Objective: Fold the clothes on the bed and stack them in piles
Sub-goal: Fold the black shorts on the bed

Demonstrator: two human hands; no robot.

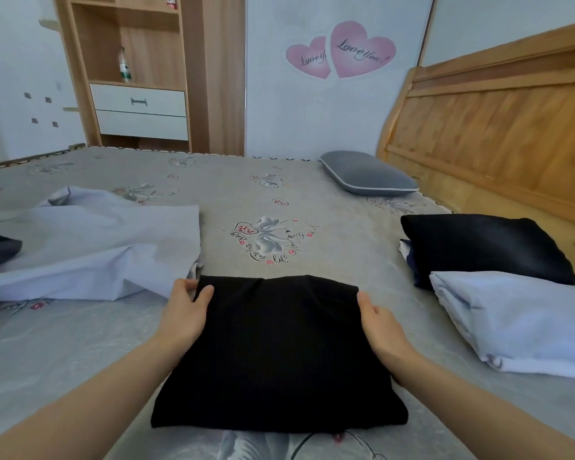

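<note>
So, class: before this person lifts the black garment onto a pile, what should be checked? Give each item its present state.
1. Black garment folded into a compact rectangle: ok.
2. Left hand gripping its left edge: ok.
3. Right hand on its right edge: ok; grip underneath cannot tell.
4. Black pile at the right ready to take it: ok.
5. Blue folded piece out of the way: not ok, it leans on the black pile.
6. Unfolded blue cloth left to do: not ok.
</note>
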